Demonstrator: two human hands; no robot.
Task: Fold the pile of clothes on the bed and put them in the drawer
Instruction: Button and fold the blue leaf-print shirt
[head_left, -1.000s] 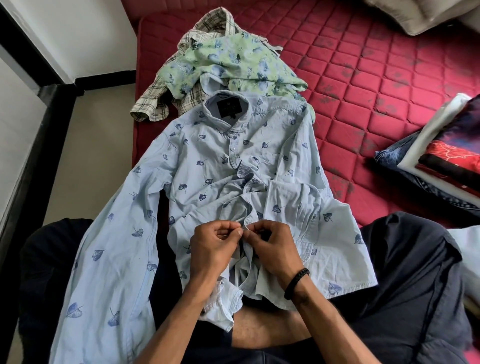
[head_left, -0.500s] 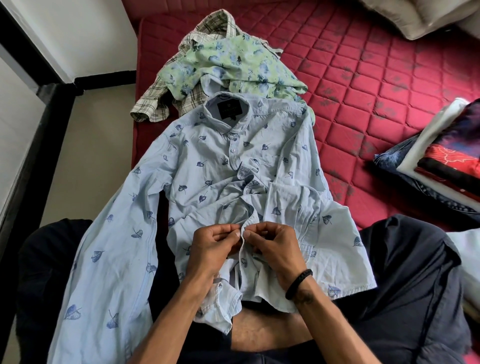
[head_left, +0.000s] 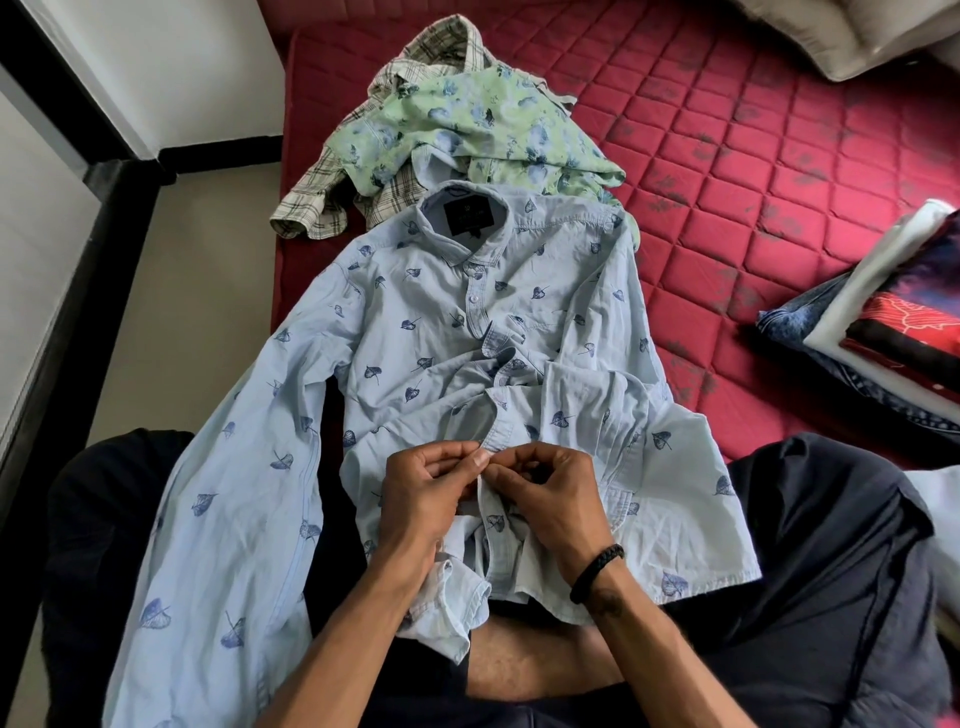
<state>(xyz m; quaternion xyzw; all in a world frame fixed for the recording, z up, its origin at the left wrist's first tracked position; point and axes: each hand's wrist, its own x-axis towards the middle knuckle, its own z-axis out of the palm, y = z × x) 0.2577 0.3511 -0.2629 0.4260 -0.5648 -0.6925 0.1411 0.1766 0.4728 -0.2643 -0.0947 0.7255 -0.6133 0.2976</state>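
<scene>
The light blue shirt (head_left: 457, 332) is lying front-up across the red bed (head_left: 753, 182) and the person's lap. The left hand (head_left: 423, 499) and right hand (head_left: 550, 499) are each pinching its front placket, fingers curled. The unfolded pile (head_left: 447, 130) is sitting just beyond the collar.

A red quilted mattress (head_left: 753, 171), stitched in diamonds and marked with dark smudges, fills the upper right of the frame. A pale cushion (head_left: 852, 36) lies at its top right corner. In the upper left stands a white wall (head_left: 171, 67) with a black skirting strip (head_left: 218, 158) along its foot. Below it a beige floor (head_left: 208, 291) runs down the left side, bordered by a black frame (head_left: 78, 291) slanting toward the lower left. Soft, even daylight falls over everything.
</scene>
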